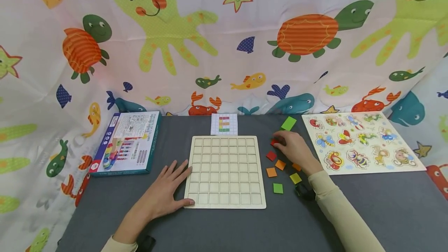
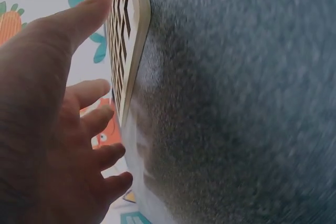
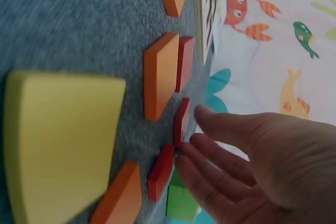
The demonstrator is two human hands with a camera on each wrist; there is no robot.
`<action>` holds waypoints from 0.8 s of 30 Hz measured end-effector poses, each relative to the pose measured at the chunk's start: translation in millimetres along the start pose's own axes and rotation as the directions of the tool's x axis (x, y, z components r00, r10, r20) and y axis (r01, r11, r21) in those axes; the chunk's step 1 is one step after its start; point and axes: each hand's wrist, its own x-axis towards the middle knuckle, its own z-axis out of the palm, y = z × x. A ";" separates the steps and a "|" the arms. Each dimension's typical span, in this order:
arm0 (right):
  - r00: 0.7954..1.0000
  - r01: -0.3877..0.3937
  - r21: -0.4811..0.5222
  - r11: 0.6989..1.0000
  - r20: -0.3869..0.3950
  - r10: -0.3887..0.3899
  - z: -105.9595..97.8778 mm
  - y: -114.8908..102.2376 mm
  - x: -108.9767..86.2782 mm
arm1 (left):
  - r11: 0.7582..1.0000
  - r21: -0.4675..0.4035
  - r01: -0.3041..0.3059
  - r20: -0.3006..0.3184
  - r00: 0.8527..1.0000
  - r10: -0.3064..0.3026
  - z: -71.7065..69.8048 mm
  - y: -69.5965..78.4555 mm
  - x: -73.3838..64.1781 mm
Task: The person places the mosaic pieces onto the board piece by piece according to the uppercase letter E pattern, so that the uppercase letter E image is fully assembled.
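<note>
My left hand (image 1: 168, 187) lies spread along the left side of a pale wooden grid board (image 1: 225, 210). Its thumb rests on the board's near left corner, and the fingertips are at the left edge. At the board's right, my right hand (image 1: 293, 146) reaches over small square tiles. In the right wrist view its thumb and fingers are parted around a red tile (image 3: 181, 121), fingertips right at its edge. Beside that lie a second red tile (image 3: 160, 172) and an orange tile (image 3: 161, 76). A yellow tile (image 3: 63, 140) is closest to that camera.
Behind the board stands a small card (image 1: 224, 119) with a coloured grid pattern. A boxed set (image 1: 127, 143) lies at the left, and a picture puzzle board (image 1: 364, 143) at the right. Green tiles (image 1: 288, 123) lie beyond my right hand; another green tile (image 1: 278, 188) is nearer.
</note>
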 end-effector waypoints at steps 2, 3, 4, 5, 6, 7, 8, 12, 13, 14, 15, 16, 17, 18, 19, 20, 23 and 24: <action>1.000 -0.010 -0.007 1.000 0.005 0.010 2.5 -0.9 1.3 | 1.000 -0.019 -0.004 0.026 1.000 0.005 2.2 1.4 -1.3; 1.000 -0.015 -0.008 1.000 0.006 0.015 3.3 -1.2 1.7 | 1.000 -0.025 -0.009 0.035 0.999 0.010 3.4 1.9 -2.2; 1.000 -0.018 -0.010 1.000 0.006 0.018 3.9 -1.4 2.1 | 1.000 -0.030 -0.011 0.043 0.999 0.012 4.5 2.1 -3.2; 1.000 -0.021 -0.012 1.000 0.006 0.021 4.4 -1.5 2.6 | 0.999 -0.033 -0.013 0.048 0.999 0.014 5.3 2.2 -4.2; 1.000 -0.022 -0.012 1.000 0.004 0.022 4.4 -1.9 3.1 | 0.999 -0.034 -0.015 0.050 0.999 0.016 6.1 2.1 -5.2; 1.000 -0.019 -0.010 1.000 0.002 0.019 4.1 -2.1 3.6 | 0.999 -0.035 -0.016 0.052 0.998 0.018 6.6 2.1 -6.1; 1.000 -0.014 -0.010 1.000 -0.001 0.014 3.7 -2.5 4.3 | 0.999 -0.035 -0.015 0.052 0.999 0.017 6.8 2.1 -6.8; 1.000 -0.004 -0.004 1.000 -0.011 0.004 2.5 -5.1 6.1 | 0.999 -0.044 -0.010 0.036 0.999 0.012 7.3 2.3 -8.1; 1.000 -0.002 0.001 1.000 -0.012 0.002 2.3 -5.7 6.4 | 0.999 -0.046 -0.008 0.034 0.999 0.010 7.3 2.5 -8.0; 1.000 -0.001 0.010 1.000 -0.012 0.001 2.1 -6.9 6.6 | 0.999 -0.046 -0.005 0.032 0.999 0.007 7.4 2.7 -7.8; 1.000 -0.001 0.019 1.000 -0.011 0.001 1.9 -8.1 6.7 | 0.999 -0.045 -0.002 0.032 0.999 0.004 7.6 2.8 -7.5; 1.000 0.005 0.026 1.000 -0.011 -0.004 1.7 -9.8 6.9 | 0.999 -0.043 0.002 0.034 0.999 0.000 7.8 2.9 -7.4; 1.000 0.011 0.031 0.999 -0.010 -0.011 1.5 -12.1 7.2 | 0.999 -0.043 0.006 0.036 0.999 -0.004 7.8 3.1 -7.2; 1.000 0.016 0.037 0.999 -0.010 -0.016 1.2 -14.8 7.7 | 0.999 -0.040 0.010 0.038 0.999 -0.009 8.1 3.1 -7.1; 1.000 0.023 0.039 0.999 -0.011 -0.023 1.1 -17.7 8.5 | 0.999 -0.039 0.013 0.040 0.999 -0.012 8.0 3.2 -7.1; 1.000 0.029 0.042 0.999 -0.012 -0.028 0.9 -21.2 9.3 | 0.999 -0.040 0.016 0.040 0.999 -0.015 7.9 3.3 -7.0; 0.999 0.049 0.055 0.997 -0.008 -0.049 1.0 -32.7 12.8 | 0.999 -0.041 0.018 0.036 0.999 -0.016 7.6 3.2 -7.4; 0.998 0.057 0.065 0.996 -0.006 -0.057 1.4 -36.4 14.1 | 0.999 -0.040 0.017 0.034 0.999 -0.015 7.6 3.1 -7.7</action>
